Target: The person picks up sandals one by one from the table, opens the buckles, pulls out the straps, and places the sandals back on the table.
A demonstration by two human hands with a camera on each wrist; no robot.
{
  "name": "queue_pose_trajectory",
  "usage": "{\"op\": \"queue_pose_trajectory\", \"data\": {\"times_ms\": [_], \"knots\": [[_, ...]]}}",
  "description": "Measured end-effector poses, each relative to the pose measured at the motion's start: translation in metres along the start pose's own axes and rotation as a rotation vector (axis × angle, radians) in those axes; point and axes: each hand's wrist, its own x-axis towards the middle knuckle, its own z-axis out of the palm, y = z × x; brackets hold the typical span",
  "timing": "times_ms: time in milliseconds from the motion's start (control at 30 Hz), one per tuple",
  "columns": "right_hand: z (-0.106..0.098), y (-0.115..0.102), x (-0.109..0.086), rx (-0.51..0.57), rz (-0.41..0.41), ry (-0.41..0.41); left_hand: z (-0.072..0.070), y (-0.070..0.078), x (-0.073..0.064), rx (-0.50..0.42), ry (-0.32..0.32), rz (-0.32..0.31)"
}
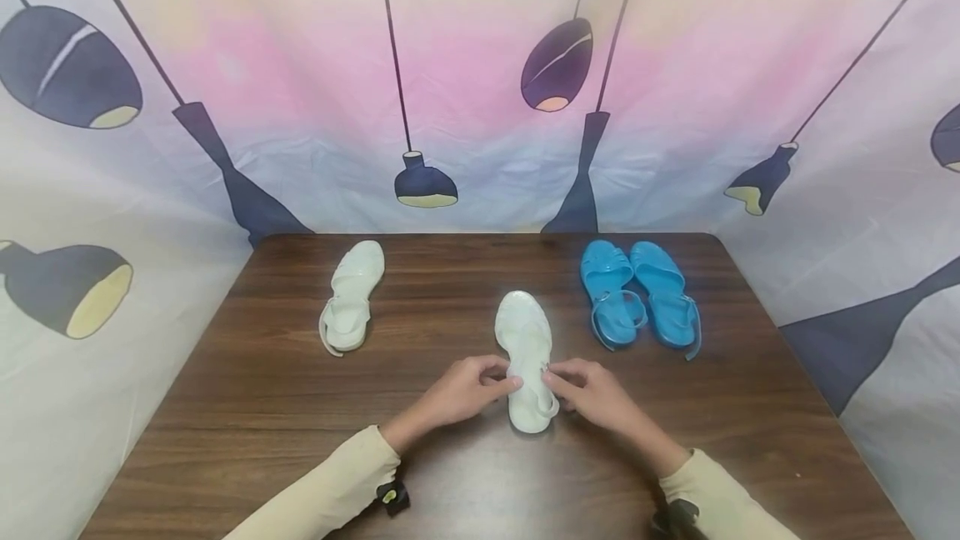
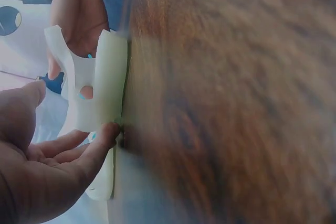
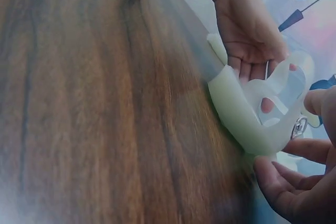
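A white sandal with an ankle strap lies on the table in front of me, toe pointing away. My left hand holds its left side, the thumb reaching over the edge. In the left wrist view, the left fingertips touch the side low down, near the sole. On the opposite side, my right hand holds the sandal beside the strap's metal buckle. One right fingertip meets the lower edge by the heel. A second white sandal lies at the back left, away from both hands.
Two blue sandals lie side by side at the back right, toes away from me. The brown wooden table ends at the back against a cloth backdrop with printed lamps. Dark bands are at my sleeves.
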Motion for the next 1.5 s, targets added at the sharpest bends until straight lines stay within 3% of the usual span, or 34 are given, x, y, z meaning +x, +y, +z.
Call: {"op": "queue_pose_trajectory", "data": {"times_ms": [267,700,967,1167,1500], "knots": [[0.004,0.001,0.003,0.050,0.021,-0.001,0.004,-0.001,0.005,0.009,-0.010,0.019],[0.007,-0.006,-0.001,0.325,0.025,-0.006,0.006,-0.007,0.004,-0.062,0.033,0.067],[0.011,-0.009,0.003,0.354,0.050,0.029,0.004,-0.008,0.000,-0.102,0.062,0.061],[0.016,-0.017,0.010,0.353,0.077,0.077,-0.003,-0.007,-0.002,-0.086,0.131,0.063],[0.024,-0.034,0.031,0.408,0.020,0.113,-0.027,-0.004,-0.006,-0.043,0.207,0.054]]}}
